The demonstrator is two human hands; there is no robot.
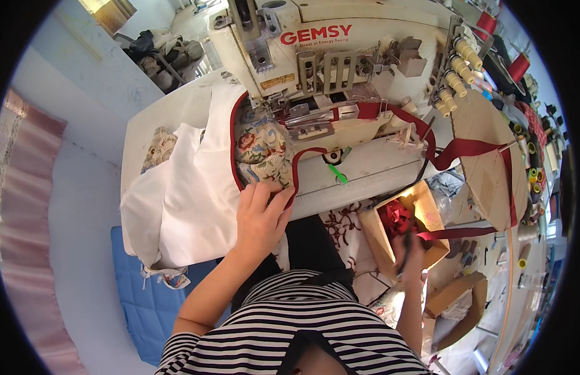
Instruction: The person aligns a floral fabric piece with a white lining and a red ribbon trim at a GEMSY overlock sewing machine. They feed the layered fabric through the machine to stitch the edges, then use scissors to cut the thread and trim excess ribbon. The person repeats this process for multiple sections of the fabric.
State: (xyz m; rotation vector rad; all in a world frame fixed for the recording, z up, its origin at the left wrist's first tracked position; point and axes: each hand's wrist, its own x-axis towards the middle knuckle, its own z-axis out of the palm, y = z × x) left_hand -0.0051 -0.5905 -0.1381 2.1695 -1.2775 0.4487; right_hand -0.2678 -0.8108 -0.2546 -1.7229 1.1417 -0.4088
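Note:
A floral fabric piece (263,150), edged with dark red binding (295,178), runs down from under the sewing machine (346,50). My left hand (260,209) lies on its near end, fingers bent and closed on the cloth beside the red edge. White fabric (190,181) spreads to the left of it and hangs over the table's front. Lower right, my right hand (410,255) is smeared by motion at an open cardboard box (379,249) with red material (397,215) inside. Its fingers are round a dark object I cannot make out.
Red tape (468,149) runs from a cardboard disc (484,122) at the right into the machine. A green strip (335,173) lies on the machine bed. Another open box (462,306) stands lower right. Thread spools (537,175) line the far right; blue fabric (137,294) is lower left.

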